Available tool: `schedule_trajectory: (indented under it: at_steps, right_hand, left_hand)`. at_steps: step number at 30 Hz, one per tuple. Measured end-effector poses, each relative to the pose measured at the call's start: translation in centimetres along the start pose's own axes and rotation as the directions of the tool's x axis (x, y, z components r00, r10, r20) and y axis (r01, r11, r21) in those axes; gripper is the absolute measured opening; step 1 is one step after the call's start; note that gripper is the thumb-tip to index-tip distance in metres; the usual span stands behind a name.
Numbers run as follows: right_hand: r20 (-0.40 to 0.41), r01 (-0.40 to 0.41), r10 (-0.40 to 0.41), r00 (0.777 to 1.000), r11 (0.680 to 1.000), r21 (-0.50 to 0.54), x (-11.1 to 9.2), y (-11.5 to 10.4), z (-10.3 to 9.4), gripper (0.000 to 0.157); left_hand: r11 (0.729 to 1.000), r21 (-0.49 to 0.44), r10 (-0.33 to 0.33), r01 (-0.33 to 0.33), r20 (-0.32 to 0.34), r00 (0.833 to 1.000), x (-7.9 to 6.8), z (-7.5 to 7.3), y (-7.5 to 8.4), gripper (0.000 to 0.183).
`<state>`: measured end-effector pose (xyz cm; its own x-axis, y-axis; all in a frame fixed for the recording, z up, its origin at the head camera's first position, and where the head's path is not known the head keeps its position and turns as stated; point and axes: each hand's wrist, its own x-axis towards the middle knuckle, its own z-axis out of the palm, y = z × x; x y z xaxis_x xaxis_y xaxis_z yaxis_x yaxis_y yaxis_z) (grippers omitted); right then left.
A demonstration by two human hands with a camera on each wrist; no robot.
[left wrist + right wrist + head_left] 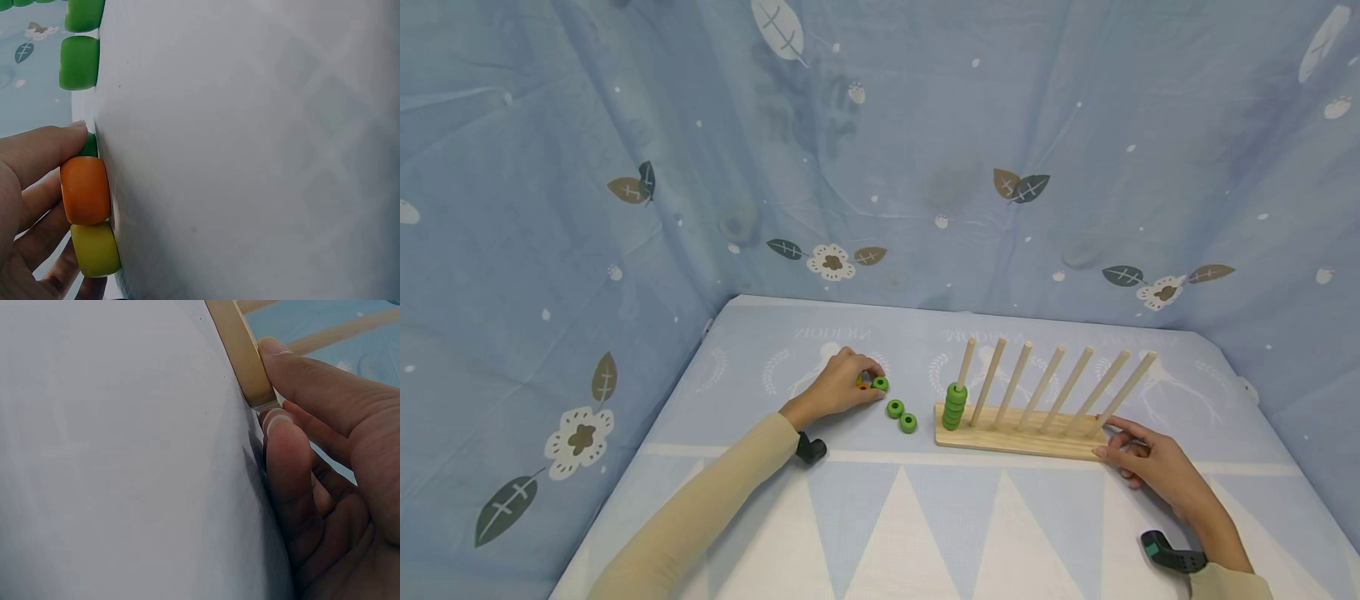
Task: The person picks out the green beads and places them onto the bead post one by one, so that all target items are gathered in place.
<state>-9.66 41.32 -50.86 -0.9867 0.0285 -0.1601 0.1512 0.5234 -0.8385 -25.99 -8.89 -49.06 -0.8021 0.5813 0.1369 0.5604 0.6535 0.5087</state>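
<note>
My left hand (838, 385) pinches a green bead (880, 384) between thumb and fingers at the table surface. In the left wrist view most of that bead is hidden; an orange bead (85, 190) and a yellow bead (95, 250) lie beside the fingers. Two more green beads (895, 408) lie just to the right. A wooden peg stand (1022, 442) has several upright pegs in a row; a stack of green beads (953, 407) sits on its leftmost peg, while the other pegs are bare. My right hand (1157, 468) grips the right end of the stand's base.
A pale patterned cloth covers the table (865, 517). Blue printed curtains (925, 150) rise behind it and at both sides. Each wrist wears a dark camera mount (1172, 553).
</note>
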Motion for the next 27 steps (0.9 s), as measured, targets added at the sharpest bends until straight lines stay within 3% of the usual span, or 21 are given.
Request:
schedule_trajectory:
  at_steps: [27]
  right_hand:
    - [0.0,-0.003,0.003,1.0,1.0,-0.003,0.04,0.02,0.0,0.078]
  left_hand:
    - [0.994,-0.093,-0.065,0.061,-0.032,0.997,0.02,-0.33,-0.23,0.026]
